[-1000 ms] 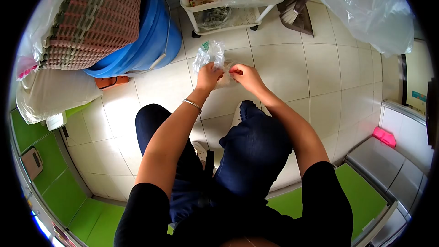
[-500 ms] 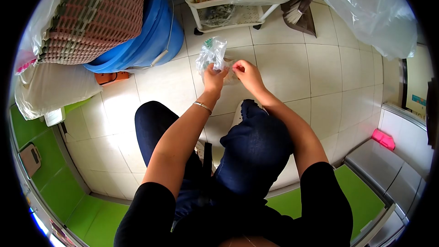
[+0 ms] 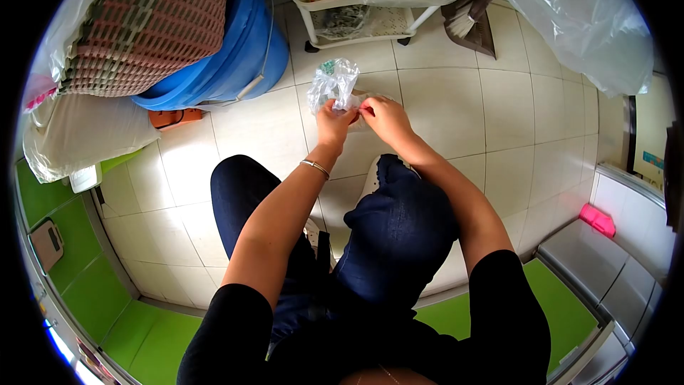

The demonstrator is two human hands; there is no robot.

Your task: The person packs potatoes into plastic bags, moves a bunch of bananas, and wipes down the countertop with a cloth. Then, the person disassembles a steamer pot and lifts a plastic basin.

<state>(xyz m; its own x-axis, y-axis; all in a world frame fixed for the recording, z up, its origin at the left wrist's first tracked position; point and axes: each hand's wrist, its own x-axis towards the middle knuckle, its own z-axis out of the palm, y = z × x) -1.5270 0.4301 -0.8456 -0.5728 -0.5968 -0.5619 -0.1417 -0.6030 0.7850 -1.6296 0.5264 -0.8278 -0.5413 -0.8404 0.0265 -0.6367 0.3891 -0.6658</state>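
Observation:
In front of my knees, a clear plastic bag (image 3: 333, 87) with green print is bunched up above the floor. My left hand (image 3: 333, 127) is closed around its gathered part, thumb and fingers pressed together. Close beside it, my right hand (image 3: 387, 121) is in a pinch, its fingertips almost meeting the left ones. A small spot of red shows at the right fingertips; I cannot make out what they pinch. Something pale brown, partly hidden behind the hands, lies at the bag's lower side.
A blue bucket (image 3: 249, 50) with a woven basket (image 3: 153, 25) stands at the left, beside a stuffed white bag (image 3: 85, 135). Ahead is a wheeled white rack (image 3: 356, 41) holding bags. A dustpan (image 3: 479, 34) with a brush and a large plastic bag (image 3: 588, 21) are at the right.
My right hand has moved slightly left, closer to my left hand. The top of the plastic bag has shifted a little to the right and looks more spread.

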